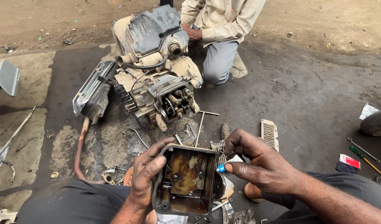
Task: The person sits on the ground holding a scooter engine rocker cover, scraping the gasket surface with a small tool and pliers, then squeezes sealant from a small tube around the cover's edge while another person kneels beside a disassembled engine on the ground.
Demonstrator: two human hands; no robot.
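Oil-stained metal engine cover [186, 180], held just below the stripped engine [157, 79], sits clamped in the left hand [142, 182] while right hand [261, 164] pinches a small tube [228, 162]; greasy fingers risk a slip.

Engine [155, 70] behind cover [186, 178], tools [365, 153] at rt

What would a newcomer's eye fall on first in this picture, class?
First, the oily engine cover at bottom centre, held in the left hand, while the right hand pinches a small blue-capped tube at its edge. Behind it stands the dusty opened engine, with another person crouching beyond.
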